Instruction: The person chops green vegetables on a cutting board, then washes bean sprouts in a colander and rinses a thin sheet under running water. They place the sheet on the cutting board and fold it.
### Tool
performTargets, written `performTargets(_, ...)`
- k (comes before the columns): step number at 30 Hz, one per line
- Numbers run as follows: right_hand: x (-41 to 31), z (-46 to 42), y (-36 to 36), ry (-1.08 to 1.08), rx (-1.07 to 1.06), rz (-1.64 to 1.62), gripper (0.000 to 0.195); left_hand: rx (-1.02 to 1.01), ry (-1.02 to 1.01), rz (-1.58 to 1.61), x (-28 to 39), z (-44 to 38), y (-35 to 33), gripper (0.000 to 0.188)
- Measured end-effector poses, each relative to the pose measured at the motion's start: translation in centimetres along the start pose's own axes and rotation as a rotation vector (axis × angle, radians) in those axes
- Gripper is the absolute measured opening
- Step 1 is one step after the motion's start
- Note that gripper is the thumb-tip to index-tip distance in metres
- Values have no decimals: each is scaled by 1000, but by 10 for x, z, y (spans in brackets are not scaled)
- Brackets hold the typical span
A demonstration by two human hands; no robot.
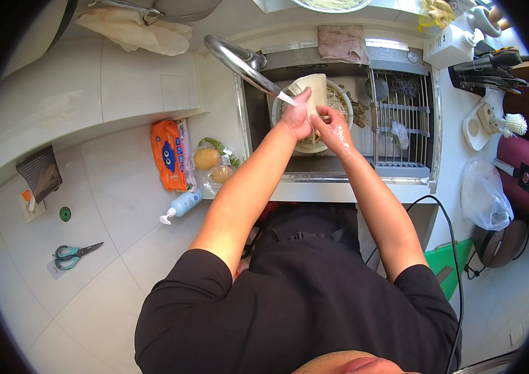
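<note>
Running water from the curved metal tap (241, 65) falls onto my left hand (296, 119), which holds a cream-coloured, flat, layered piece (316, 89). It looks like folded sheets of food, but the material is not certain. My right hand (336, 131), wet on its back, has thumb and fingers at the piece's lower right edge. Both hands are above a round pale colander (349, 112) in the sink (301, 164). Thin whitish shreds (337, 100) lie inside it, partly hidden by my hands and the piece.
A metal rack (401, 117) spans the sink's right side. Brown peelings (360, 114) lie beside the colander. A cloth (343, 44) hangs at the back rim. Left stand bagged potatoes (207, 159), an orange packet (167, 156) and a pump bottle (185, 203); scissors (75, 255) lie farther off.
</note>
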State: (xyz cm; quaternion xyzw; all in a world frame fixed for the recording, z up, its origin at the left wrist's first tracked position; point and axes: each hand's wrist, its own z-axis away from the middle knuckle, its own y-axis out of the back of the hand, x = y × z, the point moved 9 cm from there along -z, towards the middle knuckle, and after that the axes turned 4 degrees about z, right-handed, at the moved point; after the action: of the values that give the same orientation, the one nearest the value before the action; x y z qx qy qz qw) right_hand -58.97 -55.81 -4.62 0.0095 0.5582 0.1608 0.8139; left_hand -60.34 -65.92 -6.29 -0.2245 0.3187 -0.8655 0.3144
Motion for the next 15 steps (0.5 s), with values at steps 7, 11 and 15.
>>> performTargets(7, -36, 0, 21, 98, 138, 153, 29, 48, -54, -132, 0, 12, -26, 75)
performTargets(11, -35, -2, 16, 98, 131, 160, 31, -21, -24, -87, 1, 7, -15, 70)
performTargets(15, -34, -5, 10, 59, 136, 209, 31, 67, -219, -161, 9, 11, -11, 65)
